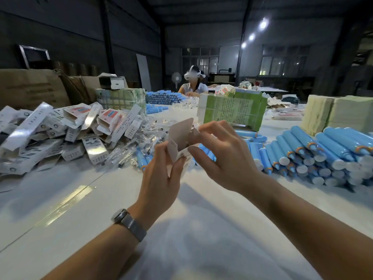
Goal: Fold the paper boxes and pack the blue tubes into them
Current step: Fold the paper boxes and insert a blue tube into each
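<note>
Hands (161,174) fold box (181,138) — tubes (323,154) beside

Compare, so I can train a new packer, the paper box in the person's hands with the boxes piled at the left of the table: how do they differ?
The held paper box is off the table, gripped by the left hand and pinched by the right hand; the piled boxes lie loose on the table, untouched. The held box's flap stands up, mid-fold; the piled boxes lie at all angles, several with open ends. Both are white printed cartons.
</note>
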